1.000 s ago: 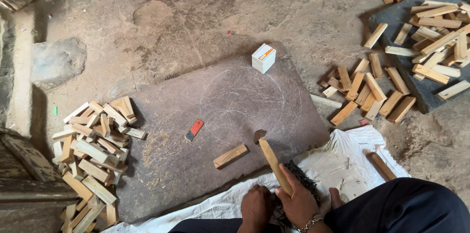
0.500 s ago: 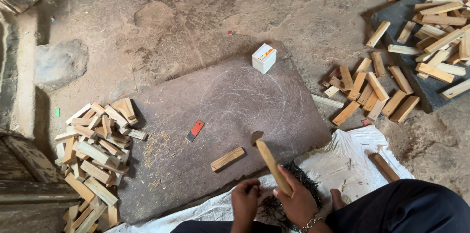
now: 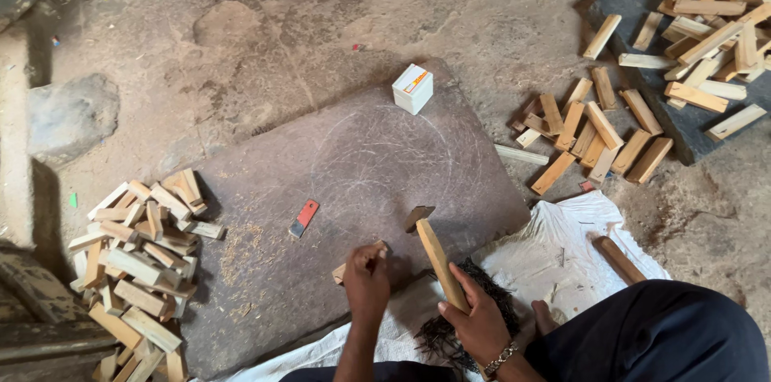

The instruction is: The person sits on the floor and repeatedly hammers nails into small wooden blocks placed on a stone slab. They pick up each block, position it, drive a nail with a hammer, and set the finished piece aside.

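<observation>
Dark flat stone slab (image 3: 353,181), centre. Wood-block heaps: pale pile (image 3: 136,261) at 8 o'clock, scattered pile (image 3: 683,36) at 2. White cloth (image 3: 554,261) at 5. Right hand (image 3: 480,319) grips wooden-handled hammer (image 3: 438,252); left hand (image 3: 367,276) closes on small wood block (image 3: 353,263). White box (image 3: 413,88) at 12, red flat piece (image 3: 303,218) at 9, apart.

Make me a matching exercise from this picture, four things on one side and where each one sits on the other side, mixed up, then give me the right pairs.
Things:
1. small white box
2. red flat piece
3. wooden-handled hammer
4. short wood block

Places:
A. under the left hand
B. far edge of the stone slab
C. gripped in the right hand
D. lying alone on the slab, left of the hands

Pairs: 1-B, 2-D, 3-C, 4-A
</observation>
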Demonstrator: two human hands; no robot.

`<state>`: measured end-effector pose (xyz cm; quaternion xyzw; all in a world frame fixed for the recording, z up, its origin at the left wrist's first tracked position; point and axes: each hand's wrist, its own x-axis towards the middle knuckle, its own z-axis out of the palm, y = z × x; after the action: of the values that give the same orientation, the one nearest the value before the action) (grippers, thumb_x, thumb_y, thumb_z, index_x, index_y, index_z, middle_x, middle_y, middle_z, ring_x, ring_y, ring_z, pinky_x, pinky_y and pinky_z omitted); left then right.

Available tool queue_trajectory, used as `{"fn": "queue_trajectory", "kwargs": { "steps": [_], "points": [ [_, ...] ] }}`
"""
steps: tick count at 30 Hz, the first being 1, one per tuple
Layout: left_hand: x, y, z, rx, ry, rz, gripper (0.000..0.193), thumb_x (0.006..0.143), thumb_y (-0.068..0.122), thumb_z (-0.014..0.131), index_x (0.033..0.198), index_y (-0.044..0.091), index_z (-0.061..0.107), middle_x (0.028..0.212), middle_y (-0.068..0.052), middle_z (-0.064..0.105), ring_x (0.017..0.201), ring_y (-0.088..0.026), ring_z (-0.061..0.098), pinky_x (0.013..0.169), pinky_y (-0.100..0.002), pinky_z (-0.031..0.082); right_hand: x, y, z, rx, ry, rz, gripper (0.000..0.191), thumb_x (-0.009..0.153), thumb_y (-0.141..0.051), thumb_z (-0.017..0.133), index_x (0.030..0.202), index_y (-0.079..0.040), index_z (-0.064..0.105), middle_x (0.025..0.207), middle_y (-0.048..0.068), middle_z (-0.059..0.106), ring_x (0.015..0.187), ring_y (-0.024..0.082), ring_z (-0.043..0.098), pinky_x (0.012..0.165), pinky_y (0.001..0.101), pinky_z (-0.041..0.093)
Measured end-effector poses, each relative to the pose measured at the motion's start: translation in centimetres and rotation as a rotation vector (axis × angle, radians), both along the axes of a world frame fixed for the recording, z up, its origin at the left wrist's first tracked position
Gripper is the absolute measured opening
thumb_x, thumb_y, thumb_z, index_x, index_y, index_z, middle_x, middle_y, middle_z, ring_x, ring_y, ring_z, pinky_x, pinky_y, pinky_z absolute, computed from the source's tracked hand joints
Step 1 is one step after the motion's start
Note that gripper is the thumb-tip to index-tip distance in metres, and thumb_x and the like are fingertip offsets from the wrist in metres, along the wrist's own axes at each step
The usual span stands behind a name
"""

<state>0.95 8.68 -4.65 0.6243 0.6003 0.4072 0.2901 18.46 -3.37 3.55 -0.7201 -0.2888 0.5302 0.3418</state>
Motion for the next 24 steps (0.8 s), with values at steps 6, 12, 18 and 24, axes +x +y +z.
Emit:
{"fn": "queue_trajectory", "kwargs": {
  "steps": [6,12,18,24],
  "points": [
    [-0.2,2.4,-1.6,0.108,0.002,0.019,0.015,0.090,0.009,0.072,0.105,0.010,0.074,0.104,-0.012,0.077,0.094,-0.028,0.075,0.080,-0.037,0.058,0.0,-0.1,-0.6,0.047,0.040,-0.022,0.079,0.087,-0.013,0.073,0.157,-0.022,0.039,0.091,0.007,0.075,0.054,0.009,0.056,0.049,0.0285,0.047],
    [-0.2,2.4,-2.0,0.129,0.054,0.052,0.012,0.091,0.013,0.073,0.103,0.012,0.075,0.106,-0.010,0.077,0.094,-0.029,0.075,0.080,-0.039,0.058,-0.1,0.0,-1.1,0.055,0.069,-0.040,0.080,0.086,-0.012,0.074,0.157,-0.022,0.039,0.086,0.005,0.073,0.052,0.008,0.052,0.047,0.0278,0.045],
    [-0.3,2.4,-1.8,0.139,0.031,0.046,0.011,0.091,0.013,0.072,0.102,0.012,0.075,0.105,-0.009,0.077,0.094,-0.028,0.075,0.079,-0.038,0.059,-0.3,0.2,-0.8,0.007,0.043,-0.026,0.081,0.086,-0.013,0.074,0.158,-0.024,0.037,0.085,0.005,0.073,0.051,0.008,0.053,0.047,0.0272,0.046],
    [-0.3,2.4,-1.2,0.140,0.060,0.031,0.011,0.092,0.012,0.071,0.102,0.012,0.074,0.104,-0.008,0.077,0.093,-0.026,0.075,0.078,-0.038,0.059,-0.4,0.3,-0.8,0.015,0.033,-0.027,0.081,0.086,-0.013,0.074,0.158,-0.024,0.038,0.086,0.006,0.073,0.050,0.008,0.052,0.046,0.0272,0.046]
  ]
}}
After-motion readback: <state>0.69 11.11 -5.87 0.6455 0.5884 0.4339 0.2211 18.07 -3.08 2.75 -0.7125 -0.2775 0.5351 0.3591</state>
